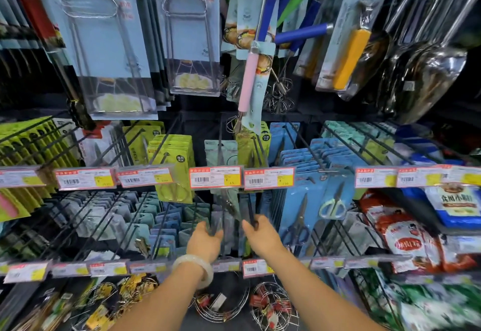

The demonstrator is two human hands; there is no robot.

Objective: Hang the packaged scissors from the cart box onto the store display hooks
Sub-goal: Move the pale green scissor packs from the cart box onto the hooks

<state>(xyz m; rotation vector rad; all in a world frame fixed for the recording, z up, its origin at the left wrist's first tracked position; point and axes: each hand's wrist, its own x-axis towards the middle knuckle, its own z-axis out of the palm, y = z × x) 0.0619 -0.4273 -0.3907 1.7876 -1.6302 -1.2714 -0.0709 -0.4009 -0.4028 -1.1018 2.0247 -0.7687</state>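
**Both hands at the middle hooks, a scissors pack between them**

While both forearms reach up from the near edge, the left hand (205,242) and right hand (260,237) meet at the centre of the display, just below the upper row of price tags (216,177). Between them hangs a packaged pair of scissors (229,216), its long axis running near-vertical, top toward the tags and lower end down between the hands; motion blur makes it hard to say which way the blades point. The left hand's fingers curl round the pack's left edge. The right hand's fingers close on a dark display hook (251,211) just right of the pack. A pale bangle (194,269) circles the left wrist.

Right of the hands, blue-carded scissors (307,213) hang in rows, handles low and blades pointing up; one card further right carries pale-handled scissors (333,207) the same way. Left of the hands, grey-blue packs (114,213) fill many hooks, and yellow-green packs (174,159) hang on the tier above.

The price tags are red-bordered with barcodes and yellow price panels showing a "¥" sign; the smaller print is unreadable. A second row of tags (251,268) runs along the near rail. At far right, red and white bags (408,242) and a blue and white bag (453,205) bear Chinese characters.

Higher up hang clear-packed wire utensils (109,44), blue-handled whisks (302,34), a pink-handled whisk (247,81) and steel scoops (421,70). Below the near rail sit wire baskets (273,304).
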